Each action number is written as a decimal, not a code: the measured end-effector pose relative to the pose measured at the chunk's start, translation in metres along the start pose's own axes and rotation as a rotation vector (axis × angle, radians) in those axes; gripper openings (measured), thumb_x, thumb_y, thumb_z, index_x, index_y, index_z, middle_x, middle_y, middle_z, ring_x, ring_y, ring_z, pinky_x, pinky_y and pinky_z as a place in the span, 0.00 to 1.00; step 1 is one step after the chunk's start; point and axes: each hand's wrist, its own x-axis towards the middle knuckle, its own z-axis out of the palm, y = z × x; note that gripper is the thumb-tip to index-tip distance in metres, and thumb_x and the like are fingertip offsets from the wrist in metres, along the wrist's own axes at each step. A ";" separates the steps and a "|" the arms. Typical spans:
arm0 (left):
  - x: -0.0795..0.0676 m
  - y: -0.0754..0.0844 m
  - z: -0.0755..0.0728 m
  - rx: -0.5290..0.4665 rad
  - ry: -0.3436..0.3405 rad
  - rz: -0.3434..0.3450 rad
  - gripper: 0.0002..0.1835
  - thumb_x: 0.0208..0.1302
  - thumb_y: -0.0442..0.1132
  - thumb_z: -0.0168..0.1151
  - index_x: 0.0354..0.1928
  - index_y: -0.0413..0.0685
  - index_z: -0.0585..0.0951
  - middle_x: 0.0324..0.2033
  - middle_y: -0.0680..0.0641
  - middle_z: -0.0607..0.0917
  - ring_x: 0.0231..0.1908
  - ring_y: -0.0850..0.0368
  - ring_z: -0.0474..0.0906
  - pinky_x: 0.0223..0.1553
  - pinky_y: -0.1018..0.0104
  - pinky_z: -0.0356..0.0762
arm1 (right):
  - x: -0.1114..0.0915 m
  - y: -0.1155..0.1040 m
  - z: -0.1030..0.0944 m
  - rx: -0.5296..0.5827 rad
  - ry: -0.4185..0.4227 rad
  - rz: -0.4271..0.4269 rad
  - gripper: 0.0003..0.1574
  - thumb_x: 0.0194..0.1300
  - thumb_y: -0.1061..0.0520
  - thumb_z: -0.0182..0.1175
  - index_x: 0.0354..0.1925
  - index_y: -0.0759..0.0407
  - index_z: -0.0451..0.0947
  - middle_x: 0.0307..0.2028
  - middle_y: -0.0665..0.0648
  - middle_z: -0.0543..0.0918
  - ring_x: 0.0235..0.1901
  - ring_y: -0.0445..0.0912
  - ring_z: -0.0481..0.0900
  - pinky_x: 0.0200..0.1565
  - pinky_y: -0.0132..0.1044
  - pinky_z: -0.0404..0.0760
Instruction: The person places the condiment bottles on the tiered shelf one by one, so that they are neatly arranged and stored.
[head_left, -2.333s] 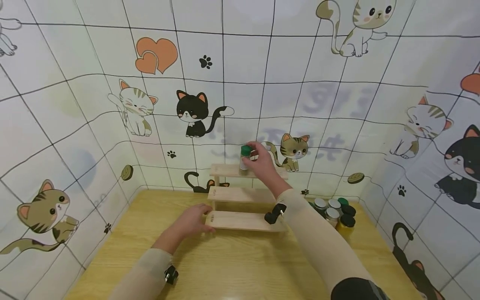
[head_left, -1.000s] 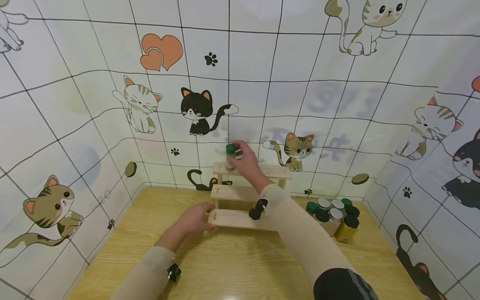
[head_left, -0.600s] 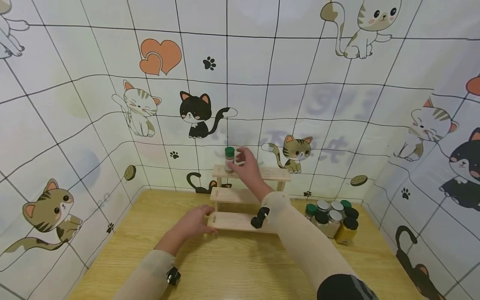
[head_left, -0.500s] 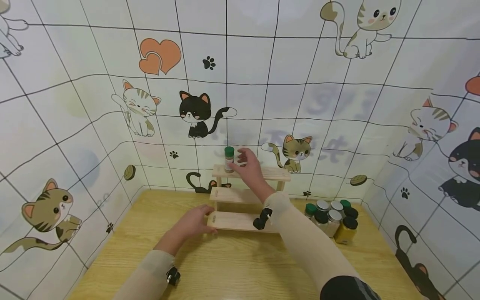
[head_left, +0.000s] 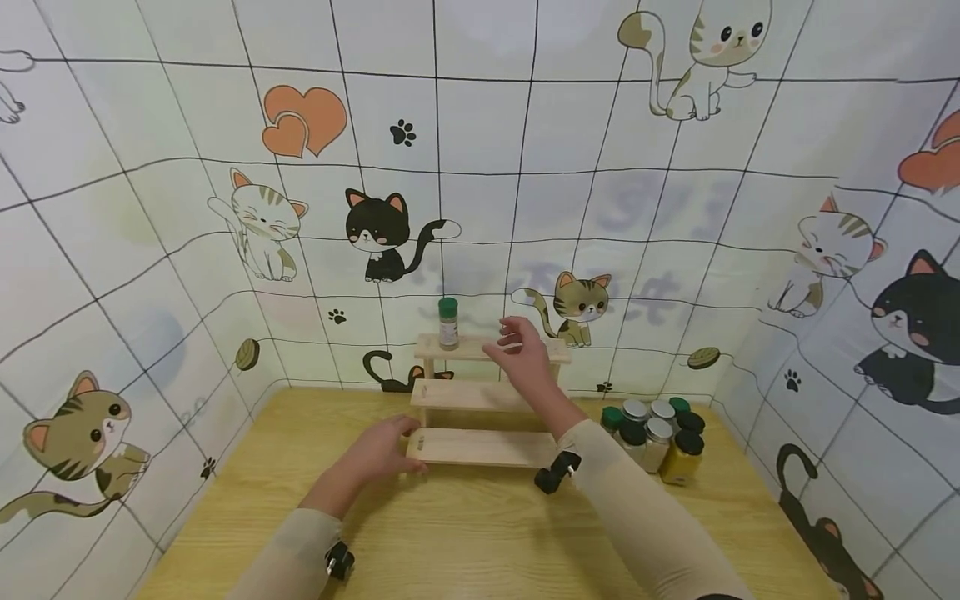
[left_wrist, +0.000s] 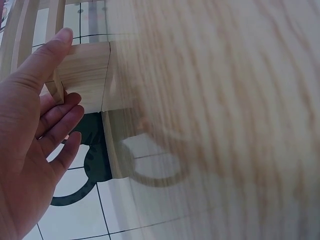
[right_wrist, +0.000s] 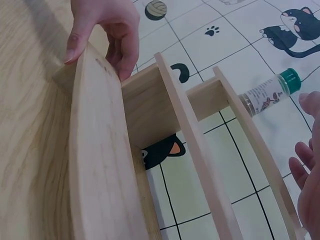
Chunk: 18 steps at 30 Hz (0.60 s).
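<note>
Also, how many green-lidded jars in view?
3: one green-lidded jar toward the left of the top shelf; in the jar cluster, a leftmost one and a back one. More may be hidden there.

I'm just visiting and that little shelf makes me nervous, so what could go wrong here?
Possibly three things. The green-lidded jar stands alone near the left end of the top step, so a stray brush from the open right hand might topple it. The left hand grips the wooden rack at its bottom step; a tug could jolt that jar. And the right sleeve appears close to the clustered jars, which it might bump.
</note>
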 end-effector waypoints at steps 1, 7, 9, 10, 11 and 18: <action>0.000 0.000 0.001 -0.002 0.001 -0.002 0.45 0.52 0.57 0.91 0.66 0.40 0.83 0.59 0.42 0.87 0.58 0.42 0.85 0.63 0.42 0.83 | -0.004 0.001 -0.004 -0.011 0.001 -0.005 0.37 0.75 0.53 0.75 0.74 0.61 0.73 0.64 0.67 0.80 0.57 0.54 0.82 0.61 0.55 0.83; -0.001 -0.002 0.002 -0.007 0.005 -0.005 0.44 0.52 0.58 0.91 0.65 0.42 0.84 0.58 0.44 0.87 0.58 0.43 0.85 0.62 0.43 0.83 | -0.033 0.006 -0.028 -0.069 0.004 -0.032 0.33 0.75 0.52 0.76 0.70 0.58 0.76 0.62 0.62 0.80 0.58 0.58 0.83 0.62 0.56 0.83; -0.001 -0.003 0.002 0.000 0.002 -0.007 0.44 0.53 0.58 0.90 0.66 0.42 0.84 0.58 0.44 0.87 0.58 0.44 0.85 0.63 0.44 0.83 | -0.042 0.009 -0.038 -0.077 0.008 -0.038 0.31 0.76 0.54 0.75 0.68 0.61 0.76 0.63 0.64 0.79 0.58 0.59 0.82 0.61 0.56 0.82; -0.001 -0.003 0.002 0.004 0.001 -0.009 0.44 0.53 0.58 0.90 0.66 0.43 0.84 0.58 0.45 0.87 0.58 0.45 0.85 0.63 0.44 0.83 | -0.047 0.010 -0.042 -0.080 0.011 -0.042 0.30 0.76 0.55 0.75 0.68 0.63 0.76 0.63 0.65 0.79 0.58 0.60 0.82 0.61 0.56 0.82; -0.001 -0.003 0.002 0.007 0.005 -0.008 0.44 0.53 0.58 0.90 0.66 0.43 0.84 0.58 0.45 0.87 0.58 0.45 0.85 0.62 0.44 0.83 | -0.051 0.011 -0.047 -0.088 0.013 -0.043 0.29 0.76 0.56 0.75 0.67 0.64 0.76 0.63 0.65 0.79 0.58 0.60 0.82 0.61 0.56 0.82; -0.001 0.001 0.001 0.004 0.009 -0.014 0.43 0.52 0.56 0.91 0.65 0.41 0.84 0.58 0.43 0.88 0.57 0.43 0.85 0.62 0.43 0.83 | -0.081 0.018 -0.079 -0.182 0.001 -0.031 0.24 0.74 0.58 0.76 0.62 0.59 0.80 0.59 0.62 0.81 0.55 0.56 0.83 0.59 0.56 0.84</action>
